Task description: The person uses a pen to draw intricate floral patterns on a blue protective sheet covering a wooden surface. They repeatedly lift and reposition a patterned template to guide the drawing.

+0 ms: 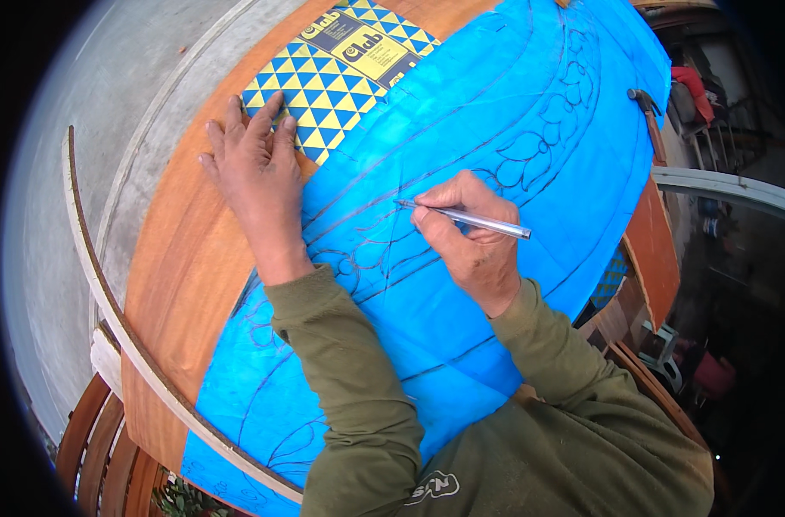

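Note:
My right hand (474,246) grips a clear ballpoint pen (483,222), its tip down on a blue sheet (461,302). Dark lines on the sheet form long curves, with leaf and flower outlines between them. My left hand (256,172) rests with fingers spread on the wooden board (186,284) and on the edge of a blue and yellow patterned sheet (323,90). That patterned sheet lies on the wood, beside the blue one. The left palm is hidden beneath the back of the hand.
A thin curved wooden strip (108,297) runs along the left side of the board. At the far right edge lies a hammer (646,116), with a white curved strip (728,187) nearby. A slatted wooden bench (95,444) stands at lower left, on the grey floor (74,181) side.

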Motion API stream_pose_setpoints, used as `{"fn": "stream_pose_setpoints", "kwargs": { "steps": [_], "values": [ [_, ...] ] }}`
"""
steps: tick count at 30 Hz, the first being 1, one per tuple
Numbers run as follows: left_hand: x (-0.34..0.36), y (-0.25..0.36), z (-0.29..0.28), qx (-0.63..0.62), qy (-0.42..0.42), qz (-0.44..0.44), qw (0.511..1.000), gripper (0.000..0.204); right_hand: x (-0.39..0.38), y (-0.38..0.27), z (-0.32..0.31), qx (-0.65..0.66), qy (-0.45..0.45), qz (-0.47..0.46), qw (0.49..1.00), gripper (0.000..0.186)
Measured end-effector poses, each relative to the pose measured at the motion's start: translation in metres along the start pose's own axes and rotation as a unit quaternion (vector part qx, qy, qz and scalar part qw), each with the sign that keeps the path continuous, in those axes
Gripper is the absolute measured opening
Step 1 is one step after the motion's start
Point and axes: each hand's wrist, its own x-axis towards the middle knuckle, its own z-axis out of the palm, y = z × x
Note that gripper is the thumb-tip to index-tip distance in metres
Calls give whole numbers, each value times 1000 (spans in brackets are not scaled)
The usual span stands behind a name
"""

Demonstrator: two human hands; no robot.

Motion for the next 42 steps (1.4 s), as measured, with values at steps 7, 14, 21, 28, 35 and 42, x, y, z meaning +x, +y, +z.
{"fn": "stream_pose_setpoints", "kwargs": {
  "steps": [7, 14, 21, 28, 35, 42],
  "values": [
    [-1, 1, -2, 9, 21, 3, 1000, 29, -1, 9, 2, 88, 36, 73, 993, 8],
    [-1, 3, -2, -7, 27, -2, 1000, 29, -2, 9, 2, 80, 31, 68, 994, 8],
    [-1, -1, 1, -12, 23, -8, 1000, 29, -2, 19, 5, 89, 40, 22, 995, 7],
    [0, -2, 0, -1, -6, -28, 1000, 34, 2, 15, 2, 26, 12, -22, 999, 8],
    [0, -8, 2, 12, -7, -14, 1000, 35, 2, 9, 2, -2, 13, -24, 1000, 10],
    [0, -7, 1, 18, -2, -1, 1000, 35, 0, 8, 2, 0, 5, -11, 1000, 11]
  ]
}}
